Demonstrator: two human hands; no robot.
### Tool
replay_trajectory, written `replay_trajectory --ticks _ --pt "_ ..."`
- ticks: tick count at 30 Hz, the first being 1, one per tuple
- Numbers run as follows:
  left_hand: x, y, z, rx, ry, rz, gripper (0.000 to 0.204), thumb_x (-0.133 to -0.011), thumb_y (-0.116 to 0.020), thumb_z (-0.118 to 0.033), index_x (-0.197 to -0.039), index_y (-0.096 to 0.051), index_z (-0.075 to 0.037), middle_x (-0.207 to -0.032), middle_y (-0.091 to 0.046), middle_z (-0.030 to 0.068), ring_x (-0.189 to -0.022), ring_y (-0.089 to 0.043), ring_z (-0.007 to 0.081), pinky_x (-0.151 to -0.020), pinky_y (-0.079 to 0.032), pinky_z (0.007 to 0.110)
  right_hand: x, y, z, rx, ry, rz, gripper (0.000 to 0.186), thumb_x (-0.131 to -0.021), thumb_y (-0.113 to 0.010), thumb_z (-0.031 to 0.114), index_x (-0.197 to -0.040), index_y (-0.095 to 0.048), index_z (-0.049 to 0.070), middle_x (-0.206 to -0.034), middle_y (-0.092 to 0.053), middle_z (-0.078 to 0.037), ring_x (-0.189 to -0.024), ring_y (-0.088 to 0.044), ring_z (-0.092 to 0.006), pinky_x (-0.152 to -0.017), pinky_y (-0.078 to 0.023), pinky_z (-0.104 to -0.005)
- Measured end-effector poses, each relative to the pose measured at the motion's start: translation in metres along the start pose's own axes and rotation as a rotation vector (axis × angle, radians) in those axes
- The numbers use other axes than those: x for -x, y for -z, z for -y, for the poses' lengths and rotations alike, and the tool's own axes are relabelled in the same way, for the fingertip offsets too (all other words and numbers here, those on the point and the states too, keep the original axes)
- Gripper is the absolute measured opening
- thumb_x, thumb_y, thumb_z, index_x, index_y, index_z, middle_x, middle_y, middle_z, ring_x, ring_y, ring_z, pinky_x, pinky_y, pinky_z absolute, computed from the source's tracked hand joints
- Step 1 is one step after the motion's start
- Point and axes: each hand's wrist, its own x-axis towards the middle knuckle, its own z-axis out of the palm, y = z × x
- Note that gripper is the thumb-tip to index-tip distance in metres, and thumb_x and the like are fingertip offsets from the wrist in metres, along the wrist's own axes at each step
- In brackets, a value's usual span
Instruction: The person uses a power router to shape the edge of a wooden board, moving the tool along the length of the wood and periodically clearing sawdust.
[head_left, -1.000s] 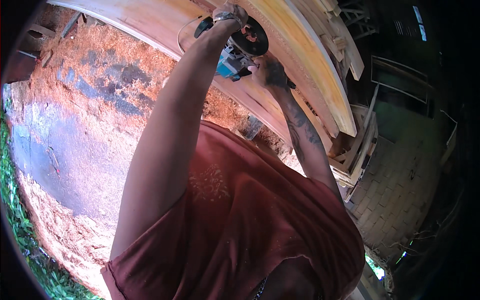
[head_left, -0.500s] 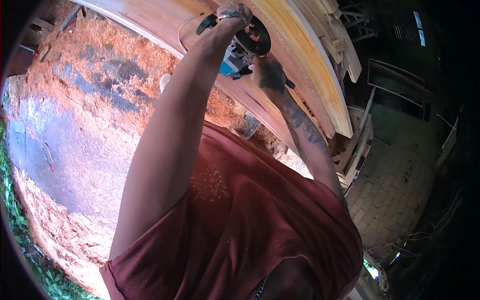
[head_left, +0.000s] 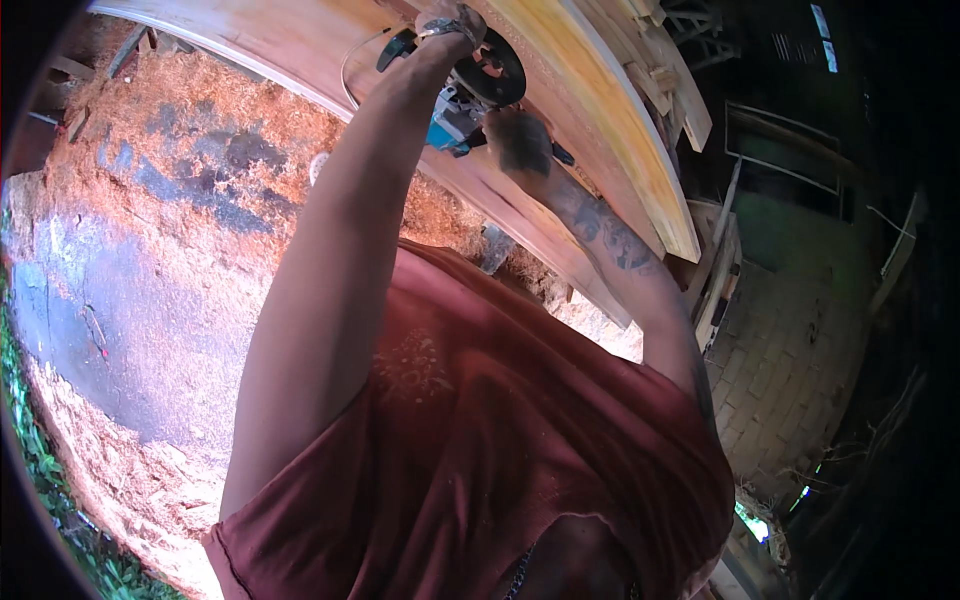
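Power tool: up at twelve o'clock sits the teal-and-grey hand-held power tool (head_left: 457, 118), black round disc (head_left: 511, 80) showing on its upper side, right over the pinkish-tan wide wooden board (head_left: 575, 190).
Left hand: here it is, the left hand (head_left: 450, 18), at the disc's eleven o'clock, metallic wristband (head_left: 447, 28) on its wrist; its fingers are hidden, so no telling whether they grip.
Right hand: at the disc's five o'clock, the right hand (head_left: 518, 143) is wrapped round the tool's rear, a dark end poking out beyond it.
Markings: the rust-red cloth T-shirt (head_left: 520, 400), at six o'clock, wears a pale, ornamental chest print (head_left: 413, 368); lettering on the tool is too small to make out.
Timber: a yellow-streaked, curved-looking plank (head_left: 610, 105) runs through one o'clock.
Ground: orange-brown shavings (head_left: 270, 100) spread across ten o'clock; pale block paving (head_left: 790, 370) fills half past three.
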Motion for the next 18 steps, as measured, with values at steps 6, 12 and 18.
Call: replay_trajectory --ticks 6,12,18 --pt "-0.013 -0.006 0.002 -0.01 -0.002 -0.051 0.041 -0.099 -0.046 -0.034 -0.116 -0.077 -0.013 -0.119 -0.074 0.0161 -0.114 -0.07 0.0323 -0.095 -0.057 0.046 0.005 -0.029 -0.03 -0.155 0.076 -0.214 0.028 -0.084 -0.067 0.017 -0.107 -0.065 0.001 -0.088 -0.07 -0.022 -0.082 -0.072 -0.039 -0.069 -0.056 -0.0531" --pt "-0.011 -0.006 0.01 0.029 0.081 -0.012 0.039 -0.098 -0.049 -0.034 -0.116 -0.077 -0.014 -0.118 -0.075 0.014 -0.113 -0.071 0.0323 -0.095 -0.056 0.046 -0.001 0.017 -0.001 -0.167 -0.109 0.011 0.026 -0.086 -0.07 0.022 -0.104 -0.067 0.003 -0.106 -0.069 -0.024 -0.094 -0.069 -0.044 -0.08 -0.056 -0.0525" --pt "-0.001 0.007 -0.004 -0.04 -0.085 0.137 0.038 -0.097 -0.051 -0.035 -0.115 -0.078 -0.015 -0.115 -0.075 0.0138 -0.11 -0.072 0.0312 -0.092 -0.057 0.045 0.015 -0.023 -0.011 -0.054 0.01 -0.458 0.035 -0.071 -0.072 0.016 -0.103 -0.065 0.005 -0.082 -0.066 -0.02 -0.067 -0.067 -0.0359 -0.058 -0.051 -0.0511"
